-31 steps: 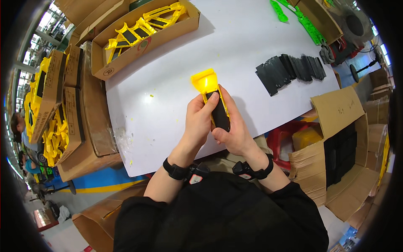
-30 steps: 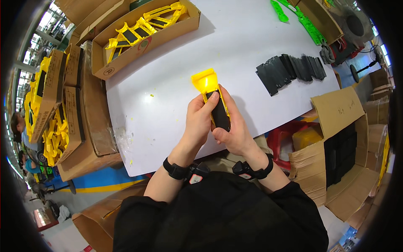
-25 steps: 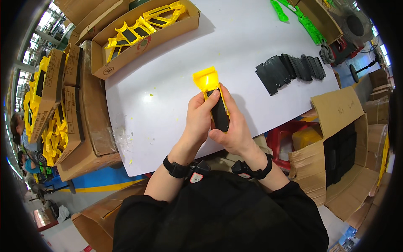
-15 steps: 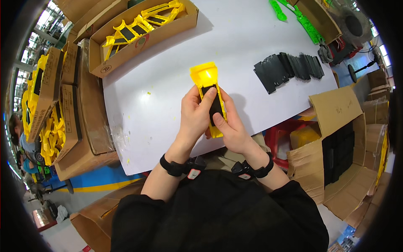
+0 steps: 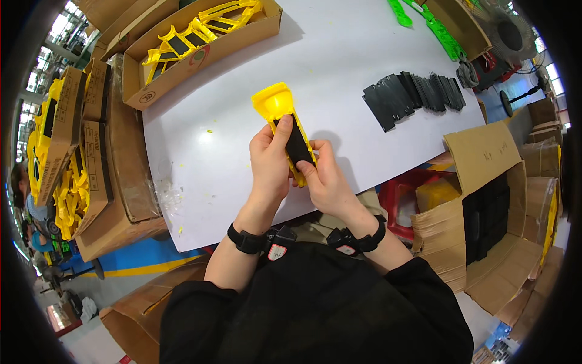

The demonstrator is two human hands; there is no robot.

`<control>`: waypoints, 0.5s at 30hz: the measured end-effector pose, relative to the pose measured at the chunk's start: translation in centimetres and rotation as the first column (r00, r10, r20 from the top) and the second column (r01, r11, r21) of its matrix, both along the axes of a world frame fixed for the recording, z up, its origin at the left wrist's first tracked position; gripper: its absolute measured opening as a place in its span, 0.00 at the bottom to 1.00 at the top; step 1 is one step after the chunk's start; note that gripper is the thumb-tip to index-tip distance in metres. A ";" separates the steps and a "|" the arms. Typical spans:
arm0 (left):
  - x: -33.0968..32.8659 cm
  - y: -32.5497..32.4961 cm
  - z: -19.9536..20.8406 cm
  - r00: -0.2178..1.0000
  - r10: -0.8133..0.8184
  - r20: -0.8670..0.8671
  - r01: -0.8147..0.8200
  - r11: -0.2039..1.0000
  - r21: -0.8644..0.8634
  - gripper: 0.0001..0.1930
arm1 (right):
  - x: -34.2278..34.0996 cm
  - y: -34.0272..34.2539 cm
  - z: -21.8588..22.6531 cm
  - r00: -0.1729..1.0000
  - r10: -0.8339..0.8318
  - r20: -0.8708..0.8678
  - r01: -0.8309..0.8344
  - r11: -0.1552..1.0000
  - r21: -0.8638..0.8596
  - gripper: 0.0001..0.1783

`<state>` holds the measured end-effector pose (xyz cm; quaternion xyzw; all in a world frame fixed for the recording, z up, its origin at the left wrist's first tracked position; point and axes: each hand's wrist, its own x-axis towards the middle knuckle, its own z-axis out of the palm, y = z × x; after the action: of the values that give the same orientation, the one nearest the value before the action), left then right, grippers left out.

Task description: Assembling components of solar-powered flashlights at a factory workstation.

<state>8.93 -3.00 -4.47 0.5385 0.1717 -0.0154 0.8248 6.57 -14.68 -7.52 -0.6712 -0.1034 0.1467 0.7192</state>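
Above table, left grip and right grip clamped on yellow piece, underside hidden.

left grip and right grip hold yellow part

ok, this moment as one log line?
left hand: holds yellow part; right hand: holds its lower end; black strip: along yellow part; fanned black strips: on white table

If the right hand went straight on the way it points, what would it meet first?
The yellow piece, which the right hand is touching; beyond it, probably the left hand, though depth is unclear from this view.
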 end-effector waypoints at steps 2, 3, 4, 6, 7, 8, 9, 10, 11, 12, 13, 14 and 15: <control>0.1 -0.2 0.1 0.997 0.074 0.030 -0.071 0.994 -0.084 0.14 | 0.0 0.2 0.0 1.000 -0.010 0.018 0.010 1.000 -0.009 0.10; 0.1 -0.2 0.2 0.998 0.038 0.056 -0.038 0.999 -0.004 0.14 | 0.1 0.2 0.0 0.999 -0.024 0.039 0.024 1.000 -0.017 0.10; 0.0 -0.2 0.4 0.998 0.035 0.056 -0.034 0.999 -0.006 0.14 | 0.1 0.2 0.0 0.999 -0.027 0.039 0.028 0.999 -0.018 0.10; -0.2 -0.3 1.2 0.995 -0.031 0.099 0.021 0.995 0.096 0.15 | 0.2 0.2 0.3 0.996 -0.055 0.064 0.053 0.998 0.033 0.08; -0.3 -0.3 1.2 0.995 -0.031 0.098 0.021 0.995 0.095 0.15 | 0.2 0.2 0.3 0.996 -0.055 0.063 0.053 0.998 0.033 0.08; -0.3 -0.4 1.2 0.997 -0.027 0.075 0.019 0.994 0.106 0.15 | 0.2 0.3 0.3 0.994 -0.071 0.083 0.069 0.997 0.027 0.08; -0.5 -0.4 1.2 0.998 -0.022 0.053 0.015 0.993 0.118 0.16 | 0.2 0.3 0.3 0.991 -0.085 0.103 0.083 0.996 0.022 0.08; -0.7 -0.4 0.9 0.998 -0.019 0.053 0.013 0.993 0.118 0.16 | 0.2 0.2 0.2 0.991 -0.082 0.103 0.080 0.997 0.022 0.08; -1.0 -0.3 0.3 0.999 -0.028 0.041 0.022 0.991 0.134 0.16 | 0.2 0.1 0.0 0.989 -0.080 0.123 0.081 0.997 -0.002 0.08; -1.2 -0.3 0.1 0.999 -0.036 0.028 0.032 0.988 0.150 0.17 | 0.2 0.1 -0.1 0.987 -0.078 0.142 0.083 0.996 -0.026 0.08; -1.2 -0.4 0.2 0.999 -0.035 0.026 0.031 0.988 0.149 0.17 | 0.1 0.2 0.0 0.987 -0.077 0.141 0.082 0.996 -0.028 0.08; -1.2 -0.7 0.4 1.000 0.007 0.028 -0.009 0.996 0.093 0.17 | 0.1 0.3 0.2 0.987 -0.084 0.139 0.088 0.996 -0.020 0.09; -1.3 -0.9 0.6 0.998 0.052 0.028 -0.053 0.998 0.035 0.18 | 0.2 0.3 0.5 0.986 -0.088 0.139 0.091 0.996 -0.013 0.10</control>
<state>7.66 -3.91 -3.82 0.5485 0.1748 0.0168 0.8175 6.74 -14.34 -7.06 -0.6907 -0.1213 0.0683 0.7096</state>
